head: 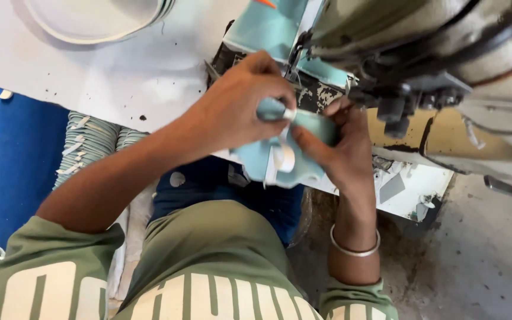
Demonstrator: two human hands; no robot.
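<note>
Light blue fabric piece (268,157) with a white tape strip (281,155) looped on it, held at the near edge of the table (120,77), just in front of the sewing machine (445,71). Part of the fabric hangs below the table edge, over the lap. Left hand (238,106) comes in from above, grip closed, thumb and fingers pinching the top fold of the fabric and the end of the white tape. Right hand (339,148) holds from the right side, grip closed on the fabric, thumb across the front, fingers behind. Both hands touching the same piece, close together. Silver bangle (354,246) on the right wrist.

More light blue fabric (274,29) lies under the machine head, beyond the hands. Machine body beige, worn, dark metal parts at the needle area just right of the hands. White round tub (96,21) on the table, top left, well apart from the hands. Stack of folded light pieces with white strips (87,148) left of the left forearm, below the table edge. Blue surface (7,160) far left. Olive green shirt (208,266) with pale print at the bottom. Concrete floor (481,255) at right.
</note>
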